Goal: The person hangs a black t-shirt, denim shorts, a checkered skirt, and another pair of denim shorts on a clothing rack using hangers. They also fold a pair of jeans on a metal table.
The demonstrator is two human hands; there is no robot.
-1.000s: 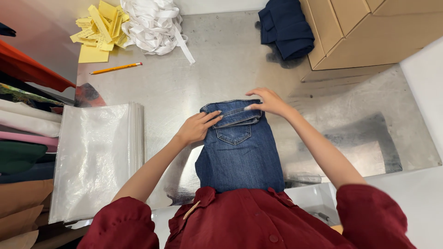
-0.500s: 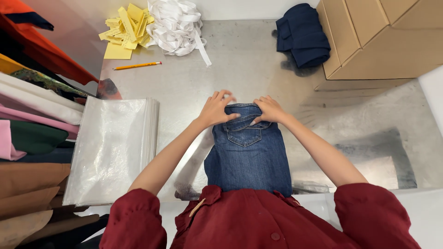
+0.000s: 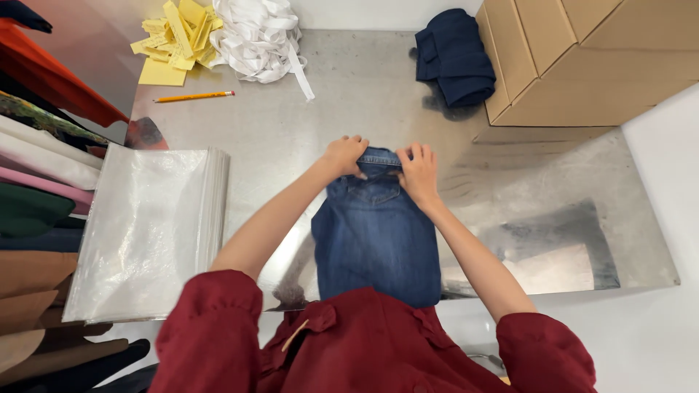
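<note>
- Both hands have drawn closer together at the waistband since the earlier frame.
- Stack of clear plastic bags [image 3: 145, 233]: left, on steel table [image 3: 291, 138].
- Left hand [image 3: 346, 155]: fingers curled, pinching waistband.
- Folded blue denim jeans [image 3: 375, 244]: table centre.
- Right hand [image 3: 418, 173]: fingers closed on waistband.

Blue denim jeans [image 3: 375, 240] — yellow pencil [image 3: 193, 96] — dark red sleeves [image 3: 211, 327].
</note>
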